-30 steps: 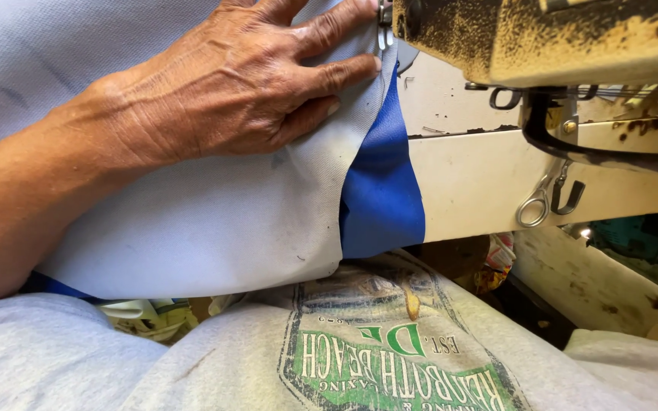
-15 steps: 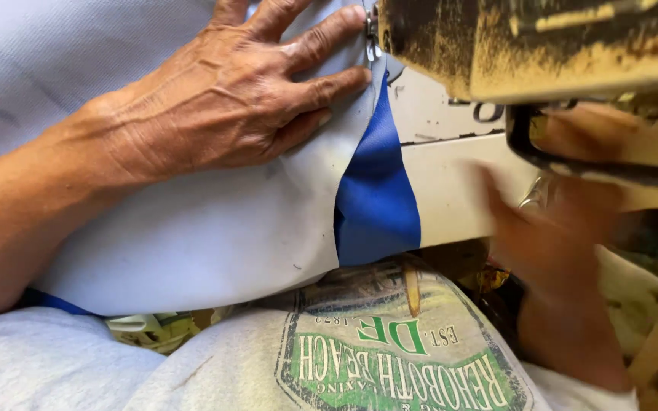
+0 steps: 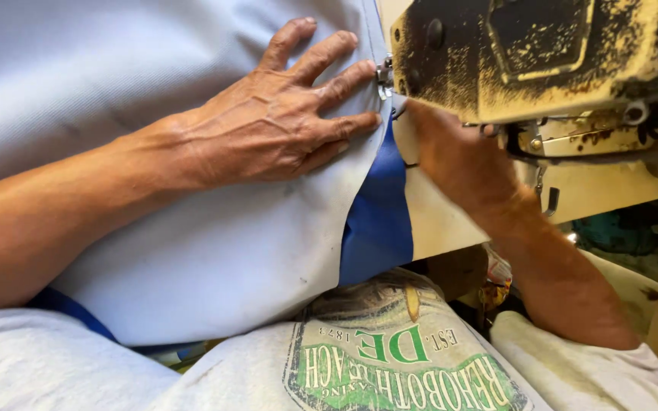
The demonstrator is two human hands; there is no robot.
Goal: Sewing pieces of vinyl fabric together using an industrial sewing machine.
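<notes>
- Head view, hidden parts: the right hand reaches under the head of the sewing machine; its fingertips are covered by the machine, so I cannot tell whether it pinches anything or lies flat. The needle itself is hard to make out; only the metal presser foot shows at the machine's left edge.
- The grey fabric runs off the top and left of the frame. The blue fabric beneath it shows only as a strip along the grey edge and a sliver at lower left.
- The left hand lies flat on the grey fabric, fingers spread and pressing down, fingertips just beside the presser foot, gripping nothing.
- Direction: the grey fabric's edge, with the blue strip along it, runs lengthwise from the person's lap up toward the presser foot, draped over the cream machine table.
- Change: half a second ago the right hand was a blur low by the table's front; now it sits up under the machine head. The left hand has kept its place.
</notes>
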